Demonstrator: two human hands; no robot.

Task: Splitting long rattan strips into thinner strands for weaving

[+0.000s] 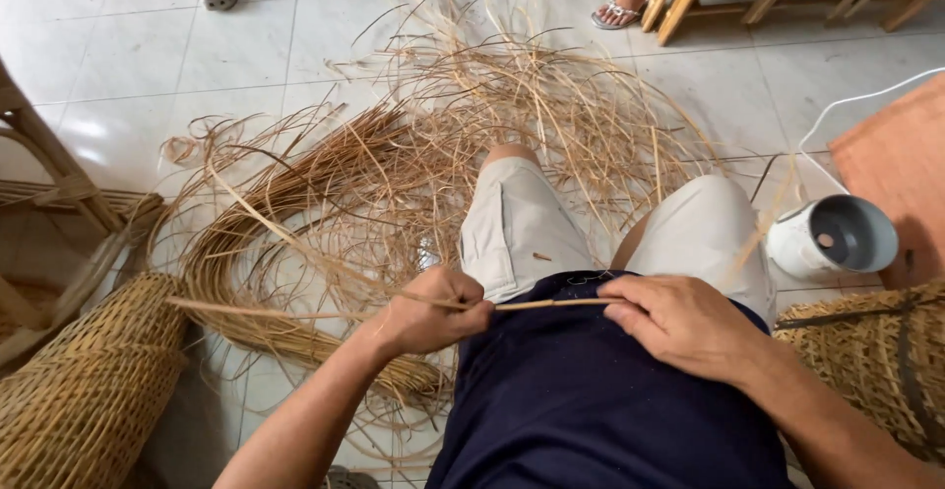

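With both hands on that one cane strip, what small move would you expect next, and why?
Probably the left hand slides outward along the strip. Both hands pinch it close together at the lap, the right hand at its near end, while a long length juts left unhandled.

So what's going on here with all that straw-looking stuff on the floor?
A seated person holds one thin rattan strip stretched across the lap: the left hand grips it in a fist, and the right hand pinches its other end. A big loose pile of rattan strips lies on the tiled floor ahead. Woven wicker pieces sit at either side, and a white cylindrical container lies on the right.
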